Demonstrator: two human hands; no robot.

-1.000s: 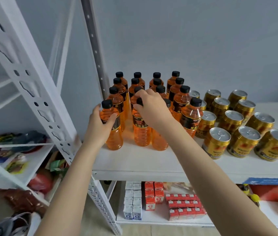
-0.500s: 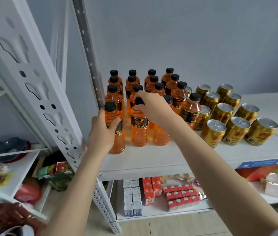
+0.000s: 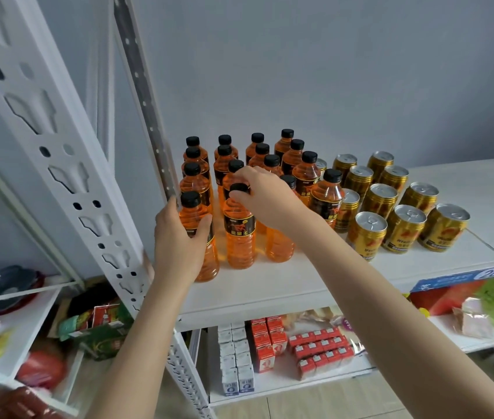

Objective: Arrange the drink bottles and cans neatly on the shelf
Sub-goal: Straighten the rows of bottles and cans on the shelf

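On the white shelf [image 3: 269, 287], at 9 o'clock of the front row: left hand [image 3: 176, 246] curls round the corner bottle [image 3: 209, 263], upright. At its 3 o'clock, right hand [image 3: 265, 193] pinches the cap [image 3: 239, 189] of the next bottle [image 3: 238, 237], also standing. Rows of gold cans [image 3: 403, 226] stand further toward 3 o'clock.
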